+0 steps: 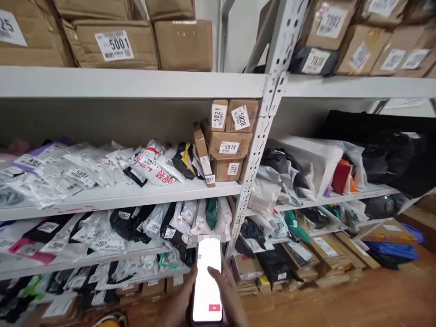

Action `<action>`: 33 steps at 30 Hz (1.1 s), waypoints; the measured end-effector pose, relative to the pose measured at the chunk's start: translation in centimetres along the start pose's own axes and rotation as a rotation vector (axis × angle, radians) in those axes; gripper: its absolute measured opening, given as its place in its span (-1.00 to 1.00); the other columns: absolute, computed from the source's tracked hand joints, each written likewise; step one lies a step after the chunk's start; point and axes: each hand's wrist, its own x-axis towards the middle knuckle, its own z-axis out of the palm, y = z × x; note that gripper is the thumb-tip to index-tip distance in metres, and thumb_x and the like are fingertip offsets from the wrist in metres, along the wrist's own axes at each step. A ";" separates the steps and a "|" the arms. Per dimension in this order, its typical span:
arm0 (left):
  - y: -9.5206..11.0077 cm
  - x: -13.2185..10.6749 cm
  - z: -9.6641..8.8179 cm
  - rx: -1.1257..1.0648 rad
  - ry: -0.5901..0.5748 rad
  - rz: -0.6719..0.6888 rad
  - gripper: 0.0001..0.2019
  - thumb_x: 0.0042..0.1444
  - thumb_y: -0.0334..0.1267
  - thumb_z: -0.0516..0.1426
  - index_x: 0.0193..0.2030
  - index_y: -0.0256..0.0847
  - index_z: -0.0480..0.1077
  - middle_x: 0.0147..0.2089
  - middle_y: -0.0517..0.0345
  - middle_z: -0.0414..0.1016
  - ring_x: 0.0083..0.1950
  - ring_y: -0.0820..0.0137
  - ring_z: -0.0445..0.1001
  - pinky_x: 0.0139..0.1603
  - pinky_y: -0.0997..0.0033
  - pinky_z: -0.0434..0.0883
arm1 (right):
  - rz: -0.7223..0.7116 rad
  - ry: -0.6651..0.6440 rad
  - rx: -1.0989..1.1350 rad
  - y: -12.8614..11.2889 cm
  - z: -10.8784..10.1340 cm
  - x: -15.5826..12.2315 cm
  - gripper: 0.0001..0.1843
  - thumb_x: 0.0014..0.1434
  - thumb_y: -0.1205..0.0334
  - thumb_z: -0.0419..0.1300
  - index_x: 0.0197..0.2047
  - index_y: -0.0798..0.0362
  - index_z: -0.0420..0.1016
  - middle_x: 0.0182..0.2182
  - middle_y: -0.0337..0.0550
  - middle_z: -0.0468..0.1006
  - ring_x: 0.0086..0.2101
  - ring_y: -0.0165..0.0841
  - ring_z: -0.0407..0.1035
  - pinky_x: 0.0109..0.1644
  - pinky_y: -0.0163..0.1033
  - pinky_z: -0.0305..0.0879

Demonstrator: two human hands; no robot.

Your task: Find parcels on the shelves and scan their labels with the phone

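Observation:
At the bottom centre a smartphone (206, 290) is held upright, its screen bright white with a small red button low on it. My left hand (182, 297) wraps round the phone's left edge. Round the right edge curls my right hand (230, 290), its thumb lying over the screen. The fingers behind the phone are hidden. Past the phone's top, bagged parcels (200, 220) with number labels lie on a low shelf. Above them a small stack of cardboard boxes (230, 146), labelled 5019, 5020 and 5021, stands against the shelf post.
White metal shelves (136, 84) run across the view, joined at a perforated upright post (260, 136). Large boxes (116, 45) fill the top shelf. Many plastic-wrapped parcels (81, 172) crowd the left middle shelf. Black bags (391, 150) bulge out at right, above the wooden floor (391, 299).

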 end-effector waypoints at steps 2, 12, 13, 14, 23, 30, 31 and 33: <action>-0.2 -0.7 -0.6 -0.001 0.056 0.015 -0.19 -0.08 0.19 0.18 0.27 -0.17 0.15 -0.10 -0.13 0.54 -0.15 0.07 0.53 -0.32 0.23 0.44 | 0.013 -0.012 -0.008 0.2 0.8 -0.3 -0.24 -0.22 0.05 0.38 0.03 0.09 0.22 -0.29 -0.09 0.63 -0.36 -0.17 0.49 -0.35 -0.19 0.32; 0.9 -4.1 0.1 -0.009 0.158 0.054 -0.04 -0.08 0.21 0.17 0.38 -0.08 -0.16 0.02 -0.10 0.50 -0.09 0.09 0.53 -0.60 0.44 0.44 | -0.030 -0.114 -0.076 1.6 1.6 -0.4 -0.42 -0.11 0.04 0.30 -0.02 0.06 0.35 -0.21 -0.08 0.59 -0.29 -0.18 0.44 -0.25 -0.16 0.31; 0.8 -4.2 -0.2 -0.014 0.165 0.076 -0.05 -0.08 0.18 0.19 0.38 -0.07 -0.15 0.06 -0.09 0.48 -0.02 0.08 0.50 -0.51 0.39 0.49 | -0.040 -0.137 -0.078 1.6 1.5 -0.4 -0.44 -0.07 0.03 0.26 -0.01 0.07 0.36 -0.19 -0.08 0.58 -0.26 -0.17 0.44 -0.21 -0.15 0.31; 0.6 -4.2 -0.7 -0.012 0.176 0.094 -0.06 -0.08 0.15 0.20 0.37 -0.06 -0.12 0.11 -0.06 0.44 0.05 0.08 0.45 -0.40 0.34 0.52 | -0.056 -0.163 -0.083 1.7 1.4 -0.3 -0.46 -0.04 0.02 0.23 0.00 0.07 0.37 -0.17 -0.08 0.57 -0.21 -0.16 0.43 -0.16 -0.13 0.30; -0.2 -4.0 -3.2 -0.016 0.196 0.176 -0.26 -0.10 0.15 0.22 0.21 -0.09 0.24 0.18 -0.01 0.37 0.25 0.08 0.25 0.04 0.13 0.43 | -0.094 -0.299 -0.147 1.3 0.4 -1.0 -0.45 -0.13 0.29 0.11 0.02 -0.02 0.40 -0.06 -0.18 0.55 0.00 -0.16 0.32 0.13 -0.11 0.09; 0.4 -4.2 -2.5 -0.007 0.235 0.190 -0.25 -0.11 0.13 0.23 0.21 -0.16 0.23 0.08 -0.05 0.47 0.21 0.09 0.30 0.10 0.18 0.36 | -0.100 -0.310 -0.158 1.3 1.1 -1.2 -0.49 -0.14 0.29 0.15 -0.03 -0.02 0.37 -0.14 -0.17 0.59 -0.11 -0.15 0.41 -0.01 -0.08 0.23; 0.3 -4.1 -2.5 -0.026 0.226 0.202 -0.19 -0.11 0.11 0.24 0.27 -0.13 0.14 0.10 -0.04 0.46 0.21 0.11 0.30 0.10 0.19 0.36 | -0.112 -0.308 -0.171 1.7 1.1 -1.1 -0.49 -0.12 0.27 0.17 -0.02 -0.01 0.34 -0.12 -0.13 0.58 -0.12 -0.14 0.42 -0.03 -0.06 0.25; 0.1 -3.7 -2.7 -0.043 0.202 0.213 -0.07 -0.13 0.10 0.25 0.35 -0.06 -0.05 0.12 0.01 0.43 0.22 0.14 0.29 0.07 0.20 0.36 | -0.153 -0.278 -0.232 2.3 1.2 -0.8 -0.46 -0.07 0.22 0.23 0.03 0.00 0.28 -0.07 -0.06 0.55 -0.11 -0.13 0.42 -0.04 -0.04 0.27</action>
